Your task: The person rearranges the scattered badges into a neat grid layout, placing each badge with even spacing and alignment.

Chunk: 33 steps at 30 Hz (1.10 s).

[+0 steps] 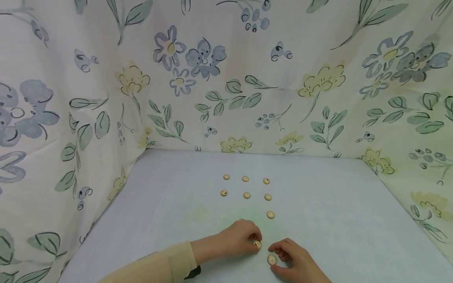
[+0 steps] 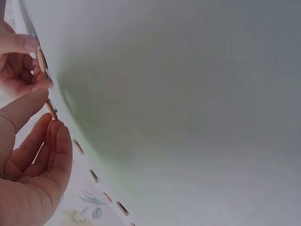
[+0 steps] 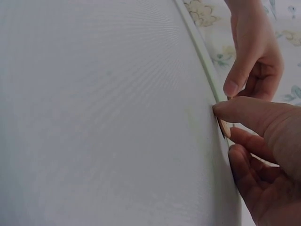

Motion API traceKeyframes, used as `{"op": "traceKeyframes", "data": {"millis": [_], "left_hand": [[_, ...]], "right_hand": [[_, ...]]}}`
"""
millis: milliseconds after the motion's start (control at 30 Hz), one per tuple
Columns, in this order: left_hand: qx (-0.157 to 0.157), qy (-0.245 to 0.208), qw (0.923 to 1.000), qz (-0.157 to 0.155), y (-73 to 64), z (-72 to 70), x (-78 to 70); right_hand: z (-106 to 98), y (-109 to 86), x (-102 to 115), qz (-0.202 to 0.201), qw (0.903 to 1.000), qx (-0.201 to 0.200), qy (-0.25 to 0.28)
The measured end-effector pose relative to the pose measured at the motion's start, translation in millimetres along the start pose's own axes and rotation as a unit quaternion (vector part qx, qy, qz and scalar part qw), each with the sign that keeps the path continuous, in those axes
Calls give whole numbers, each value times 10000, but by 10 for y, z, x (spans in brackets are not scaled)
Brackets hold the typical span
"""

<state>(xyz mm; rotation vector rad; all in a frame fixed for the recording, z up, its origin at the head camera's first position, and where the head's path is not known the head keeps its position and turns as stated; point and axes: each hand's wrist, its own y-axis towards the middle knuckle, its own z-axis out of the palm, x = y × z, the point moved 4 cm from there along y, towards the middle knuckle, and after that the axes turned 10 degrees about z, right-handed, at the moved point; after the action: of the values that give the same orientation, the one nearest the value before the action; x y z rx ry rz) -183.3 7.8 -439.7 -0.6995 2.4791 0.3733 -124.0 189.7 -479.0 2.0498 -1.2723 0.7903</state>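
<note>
My left hand (image 1: pixel 238 237) pinches a small round wooden disc (image 1: pixel 257 245) between thumb and fingertips, low over the white table. In the left wrist view, that disc is edge-on, with a thin part sticking out from one face. Just to its right, my right hand (image 1: pixel 295 259) holds another wooden disc (image 1: pixel 271 259) by its rim, thumb on the near side and finger on the far side. The right wrist view shows this disc (image 3: pixel 225 128) edge-on between thumb and finger. The two hands are close together but apart.
Several similar discs lie in loose rows farther back on the white tabletop (image 1: pixel 336 204), the nearest disc (image 1: pixel 270 214) standing alone in front of the rows. A floral cloth (image 1: pixel 233 114) hangs behind and along both sides.
</note>
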Motion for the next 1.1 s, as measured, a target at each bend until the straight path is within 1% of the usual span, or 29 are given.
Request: {"op": "traceKeyframes", "data": {"millis": [67, 267, 433, 633, 733, 967, 1067, 1100], "left_hand": [[-79, -34, 9999, -99, -2, -32, 35], [-275, -111, 9991, -311, 14, -126, 172], [-461, 7, 9984, -314, 25, -177, 298], [-658, 132, 9966, -477, 70, -225, 399], [-797, 161, 9955, -478, 102, -248, 435], [-968, 115, 9941, -468, 154, -260, 540], [-1080, 100, 9934, -380, 160, -275, 573], [-1141, 179, 9929, -288, 159, -284, 575]], "right_hand": [[4, 0, -4, 30, 10000, 27, 1], [3, 7, -18, 286, 9993, 218, 38], [-4, 12, -17, 441, 9985, 322, 97], [-12, 15, -27, 609, 9975, 349, 32], [-14, 18, -31, 653, 9972, 362, 22], [-11, 18, -31, 464, 9983, 344, 80], [-9, 18, -45, 578, 9975, 400, 123], [-9, 18, -50, 622, 9971, 421, 132]]}}
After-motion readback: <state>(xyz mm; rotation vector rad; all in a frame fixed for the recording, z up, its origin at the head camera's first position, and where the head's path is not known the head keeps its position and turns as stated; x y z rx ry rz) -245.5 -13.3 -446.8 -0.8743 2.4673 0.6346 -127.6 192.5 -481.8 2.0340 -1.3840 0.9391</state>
